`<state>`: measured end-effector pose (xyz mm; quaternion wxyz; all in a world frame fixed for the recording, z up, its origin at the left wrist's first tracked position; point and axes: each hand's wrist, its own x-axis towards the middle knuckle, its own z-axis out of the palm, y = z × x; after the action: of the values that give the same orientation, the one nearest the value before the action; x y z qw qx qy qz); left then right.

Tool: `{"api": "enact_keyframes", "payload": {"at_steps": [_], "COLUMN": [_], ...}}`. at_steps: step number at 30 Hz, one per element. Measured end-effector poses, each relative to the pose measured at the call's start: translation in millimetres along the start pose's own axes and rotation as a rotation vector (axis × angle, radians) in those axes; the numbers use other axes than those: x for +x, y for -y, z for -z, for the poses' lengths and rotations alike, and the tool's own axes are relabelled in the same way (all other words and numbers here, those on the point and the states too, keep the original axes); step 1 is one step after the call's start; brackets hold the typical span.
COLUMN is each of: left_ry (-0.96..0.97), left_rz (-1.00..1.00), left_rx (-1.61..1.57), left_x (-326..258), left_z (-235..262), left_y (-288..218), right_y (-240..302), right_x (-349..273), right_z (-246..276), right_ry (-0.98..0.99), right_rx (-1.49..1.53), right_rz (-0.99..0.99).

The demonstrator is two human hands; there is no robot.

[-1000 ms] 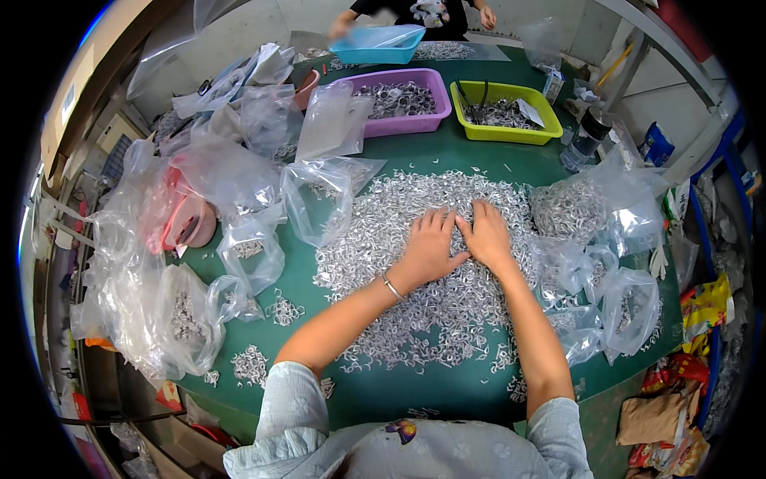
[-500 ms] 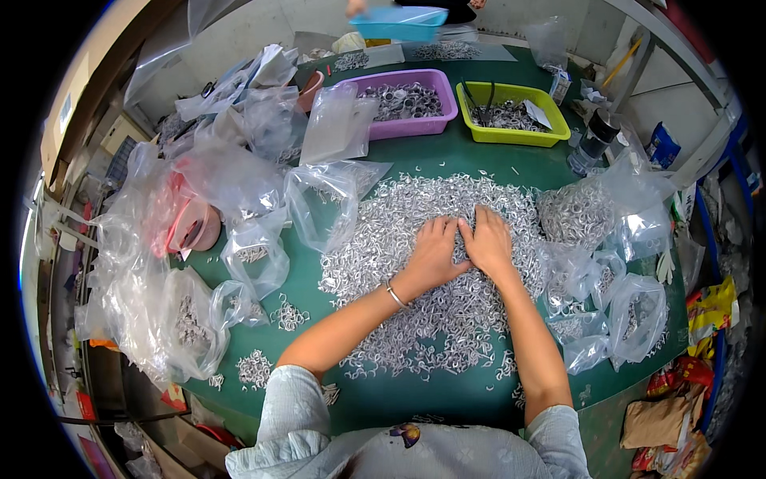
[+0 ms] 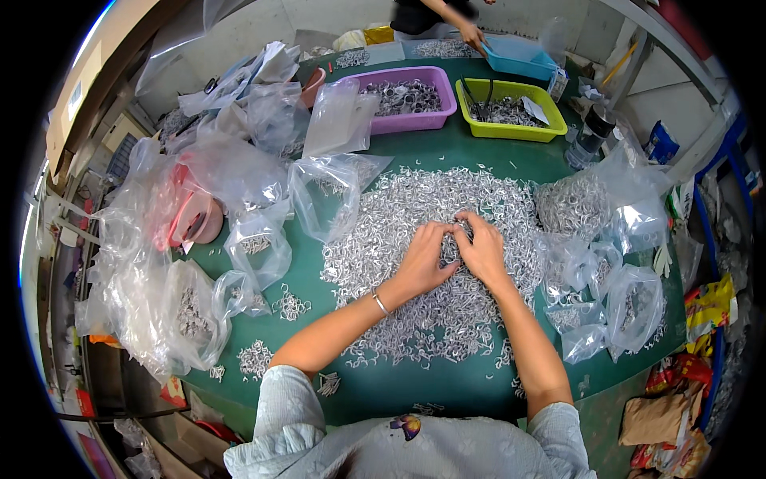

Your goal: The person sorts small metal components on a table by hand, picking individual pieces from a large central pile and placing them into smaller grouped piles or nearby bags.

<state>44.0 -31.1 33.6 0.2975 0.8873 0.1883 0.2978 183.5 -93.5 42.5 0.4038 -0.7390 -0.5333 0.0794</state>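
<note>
A broad heap of small silvery curved metal pieces (image 3: 399, 207) covers the middle of the green table. Both of my hands are over it, fingertips meeting near its centre. My left hand (image 3: 427, 254) has bent fingers, its thumb held apart from them, with loose pieces showing in the gap. On my right hand (image 3: 482, 251) the fingers curl inward and the thumb lies close to them. Whatever those fingertips may pinch is too small and hidden to make out. A bracelet (image 3: 379, 302) circles my left wrist.
Behind the heap stand a purple tub (image 3: 411, 122) and a yellow-green tub (image 3: 515, 134) of metal parts. Clear bags (image 3: 634, 311) lie right, more plastic (image 3: 132, 279) left. A dark-lidded bottle (image 3: 590, 137) is at right. Across the table, another person's hand (image 3: 472, 36) touches a blue tray (image 3: 520, 60).
My hands have gone from lying flatter on the heap to curled, with fingertips drawn together. The other person's blue tray has moved right and down to the table's far edge.
</note>
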Motion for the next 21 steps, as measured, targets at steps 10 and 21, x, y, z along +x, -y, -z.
{"api": "enact_keyframes", "payload": {"at_steps": [10, 21], "left_ry": [0.01, 0.069], "left_rz": [-0.003, 0.016], "left_rx": [-0.044, 0.066], "left_x": [-33, -60], "left_z": [14, 25], "left_y": [-24, -42], "right_y": [24, 40], "right_x": [-35, -69], "right_z": [-3, 1], "right_ry": [-0.115, -0.111], "right_rx": [0.078, 0.003], "right_rz": [0.079, 0.298]}}
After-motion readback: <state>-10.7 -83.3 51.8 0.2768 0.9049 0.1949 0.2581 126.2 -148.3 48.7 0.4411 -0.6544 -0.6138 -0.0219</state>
